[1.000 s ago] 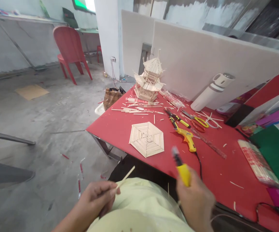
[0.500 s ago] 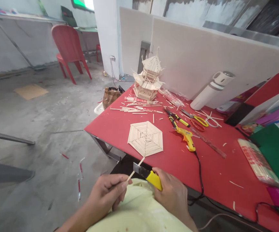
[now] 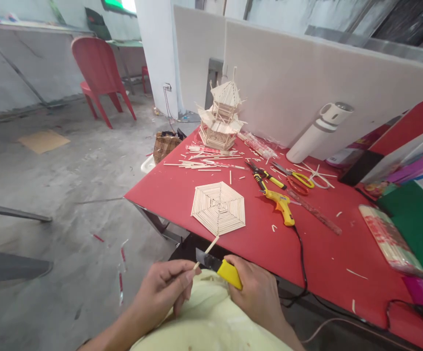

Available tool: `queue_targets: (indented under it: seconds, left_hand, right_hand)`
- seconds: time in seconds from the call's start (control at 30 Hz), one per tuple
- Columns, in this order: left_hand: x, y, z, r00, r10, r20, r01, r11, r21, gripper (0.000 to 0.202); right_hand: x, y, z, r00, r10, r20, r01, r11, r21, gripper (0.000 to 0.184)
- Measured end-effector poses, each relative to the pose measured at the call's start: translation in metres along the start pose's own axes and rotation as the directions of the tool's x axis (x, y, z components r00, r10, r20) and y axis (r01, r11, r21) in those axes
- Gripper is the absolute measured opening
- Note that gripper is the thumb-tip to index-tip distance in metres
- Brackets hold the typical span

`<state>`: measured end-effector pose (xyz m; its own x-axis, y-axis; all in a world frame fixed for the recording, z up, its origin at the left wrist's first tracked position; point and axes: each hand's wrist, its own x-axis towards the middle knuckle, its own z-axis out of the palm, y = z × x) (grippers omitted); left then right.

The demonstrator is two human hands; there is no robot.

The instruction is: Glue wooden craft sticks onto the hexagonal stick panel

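Between the thumb and fingers of my left hand (image 3: pixel 169 287) is a thin wooden stick (image 3: pixel 211 244), slanting up and away toward the table edge. My right hand (image 3: pixel 253 287) is closed round the yellow handle of a utility knife (image 3: pixel 229 274). Its blade lies across the stick, just beyond my left fingertips. Past the stick's far end, a hexagonal panel of glued sticks (image 3: pixel 218 208) rests flat near the table's front edge. A small pagoda-like model built of sticks (image 3: pixel 223 114) stands farther back.
On the red table (image 3: pixel 317 258) lie a yellow glue gun (image 3: pixel 280 204), pliers (image 3: pixel 257 176), scissors (image 3: pixel 299 178), loose sticks (image 3: pixel 192 165) and a packet of sticks (image 3: pixel 390 239). A white flask (image 3: pixel 317 134) stands behind. The glue gun's black cord (image 3: pixel 302 263) hangs over the front edge.
The knife blade has slid along the stick toward my left fingers, with my right hand shifting slightly left. A small curled shaving now lies near the glue gun. The view has shifted slightly.
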<state>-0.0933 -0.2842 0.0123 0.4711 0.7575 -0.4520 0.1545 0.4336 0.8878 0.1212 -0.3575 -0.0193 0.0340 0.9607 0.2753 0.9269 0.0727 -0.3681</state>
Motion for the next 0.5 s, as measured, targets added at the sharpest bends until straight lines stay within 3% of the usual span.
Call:
queue_targets:
  seconds: [0.17, 0.23, 0.27, 0.33, 0.37, 0.4, 0.43, 0.5]
  left_hand:
    - [-0.004, 0.003, -0.002, 0.997, -0.001, 0.072, 0.001, 1.000, 0.010, 0.061]
    - [-0.010, 0.002, -0.007, 0.996, -0.019, 0.092, 0.018, 1.000, 0.011, 0.059]
    - [-0.012, 0.001, -0.010, 0.995, -0.038, 0.097, 0.037, 0.999, 0.007, 0.058]
    - [-0.015, -0.002, -0.016, 0.992, -0.088, 0.085, 0.089, 0.996, -0.012, 0.056]
    - [-0.015, -0.005, -0.018, 0.991, -0.120, 0.066, 0.122, 0.992, -0.031, 0.056]
    - [-0.013, -0.007, -0.019, 0.990, -0.133, 0.040, 0.134, 0.990, -0.039, 0.057]
    - [-0.010, -0.008, -0.018, 0.991, -0.130, 0.031, 0.131, 0.991, -0.040, 0.058]
    - [-0.002, -0.009, -0.014, 0.993, -0.103, 0.051, 0.105, 0.994, -0.040, 0.060]
  right_hand:
    - [-0.006, 0.007, 0.005, 0.998, 0.055, -0.031, -0.059, 0.990, -0.132, 0.052]
    - [-0.009, 0.023, -0.004, 0.983, 0.172, -0.068, -0.183, 0.950, -0.254, 0.043]
    - [-0.009, 0.033, -0.011, 0.954, 0.273, -0.122, -0.299, 0.894, -0.334, 0.037]
    - [-0.009, 0.050, -0.026, 0.816, 0.499, -0.291, -0.577, 0.678, -0.456, 0.035]
    - [-0.008, 0.055, -0.031, 0.767, 0.542, -0.345, -0.641, 0.618, -0.455, 0.036]
    - [-0.007, 0.056, -0.034, 0.760, 0.543, -0.358, -0.650, 0.623, -0.436, 0.037]
    - [-0.005, 0.052, -0.034, 0.783, 0.517, -0.345, -0.621, 0.674, -0.399, 0.036]
    - [0.000, 0.036, -0.027, 0.903, 0.375, -0.209, -0.422, 0.866, -0.269, 0.031]
